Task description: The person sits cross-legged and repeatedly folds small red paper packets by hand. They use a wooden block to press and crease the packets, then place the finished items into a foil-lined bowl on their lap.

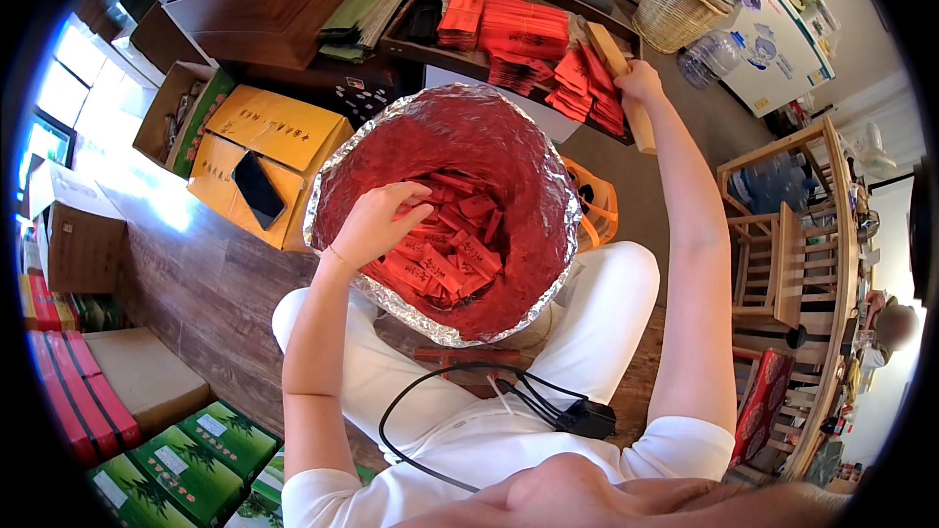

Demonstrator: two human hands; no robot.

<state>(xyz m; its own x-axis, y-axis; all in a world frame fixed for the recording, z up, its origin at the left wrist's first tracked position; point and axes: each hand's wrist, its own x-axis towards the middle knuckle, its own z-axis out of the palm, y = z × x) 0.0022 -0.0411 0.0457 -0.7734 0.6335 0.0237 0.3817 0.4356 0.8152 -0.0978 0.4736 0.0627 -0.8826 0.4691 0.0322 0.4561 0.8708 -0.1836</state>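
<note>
A big foil-lined bag (548, 166) stands between my knees, its silver rim open toward me. Inside lie several small red packets (445, 254). My left hand (377, 225) reaches into the bag with curled fingers over those packets; whether it holds one I cannot tell. My right hand (641, 83) is stretched far forward to a dark tray (416, 44) of stacked red packets (518, 29). It rests on the packets by a light wooden strip (626, 88) at the tray's right end.
Yellow cartons (269, 137) with a black phone (257, 188) lie left of the bag. Green and red boxes (186, 464) sit at lower left, a wicker basket (675, 5) behind the tray, a wooden rack (792, 244) at right. A black cable (489, 401) crosses my lap.
</note>
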